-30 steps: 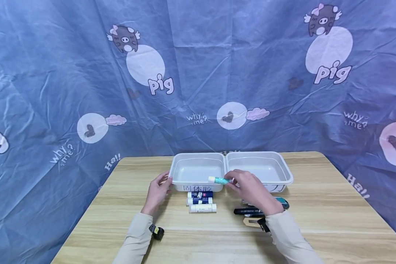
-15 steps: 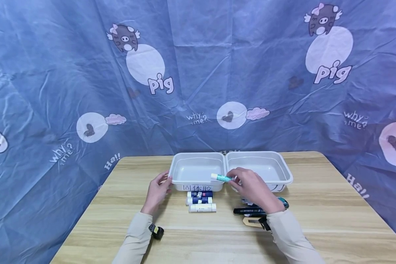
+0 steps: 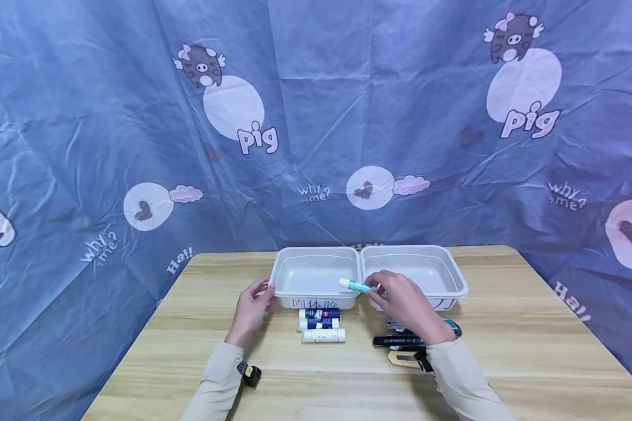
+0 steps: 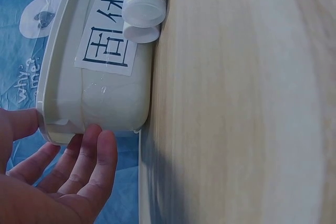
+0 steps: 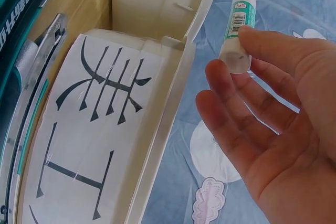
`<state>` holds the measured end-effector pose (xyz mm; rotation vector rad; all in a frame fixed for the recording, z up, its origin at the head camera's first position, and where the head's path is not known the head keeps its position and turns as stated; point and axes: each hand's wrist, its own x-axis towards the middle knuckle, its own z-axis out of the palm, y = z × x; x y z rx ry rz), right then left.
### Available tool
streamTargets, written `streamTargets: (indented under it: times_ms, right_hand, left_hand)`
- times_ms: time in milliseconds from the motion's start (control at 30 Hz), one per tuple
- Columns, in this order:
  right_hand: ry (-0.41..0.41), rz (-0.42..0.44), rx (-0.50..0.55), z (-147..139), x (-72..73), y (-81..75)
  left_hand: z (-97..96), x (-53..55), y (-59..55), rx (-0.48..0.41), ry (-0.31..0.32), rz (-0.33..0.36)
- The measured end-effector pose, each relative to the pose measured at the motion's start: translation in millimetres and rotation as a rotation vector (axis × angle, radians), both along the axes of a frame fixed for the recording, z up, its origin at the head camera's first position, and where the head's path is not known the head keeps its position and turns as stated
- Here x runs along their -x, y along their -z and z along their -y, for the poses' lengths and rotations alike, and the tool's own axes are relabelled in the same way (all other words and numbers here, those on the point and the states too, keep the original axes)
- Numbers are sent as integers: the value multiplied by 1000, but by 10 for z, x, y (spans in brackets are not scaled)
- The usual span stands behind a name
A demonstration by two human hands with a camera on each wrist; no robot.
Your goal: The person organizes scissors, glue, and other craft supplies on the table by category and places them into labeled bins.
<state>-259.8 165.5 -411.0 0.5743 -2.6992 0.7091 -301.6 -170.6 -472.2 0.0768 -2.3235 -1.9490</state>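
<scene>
My right hand [image 3: 402,295] pinches a glue stick [image 3: 355,285] with a green label and white cap above the right part of the left plastic bin [image 3: 316,300]. In the right wrist view, thumb and fingertips hold the glue stick [image 5: 239,38] by one end. At that bin's near left corner, my left hand [image 3: 251,307] grips the rim. Its thumb lies against the rim and its fingers touch the outer wall of the bin [image 4: 113,98] in the left wrist view. Several more glue sticks [image 3: 323,335], blue and white, lie before this bin.
A second white plastic bin [image 3: 460,289] adjoins on the right, with a paper label [image 5: 94,124]. Before it lie several utility knives [image 3: 397,340], partly hidden by my right forearm. Behind the wooden table [image 3: 295,392] hangs a blue patterned cloth [image 3: 316,117].
The right hand has shifted slightly to the right, and the glue stick it pinches has come a little with it. The left hand keeps its place at the bin's corner.
</scene>
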Motion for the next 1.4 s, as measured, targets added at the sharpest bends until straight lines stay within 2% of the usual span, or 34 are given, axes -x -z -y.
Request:
streamTargets:
  times_ms: [533, 900, 1400]
  right_hand:
    - [10, -23, -16, -10, 11, 40]
    - [14, -23, -15, 1, 19, 42]
    - [19, 13, 4, -10, 38, 69]
  left_hand:
    - [17, 2, 45, -3, -4, -7]
    - [21, -11, 12, 8, -4, -6]
    - [7, 8, 18, 8, -6, -9]
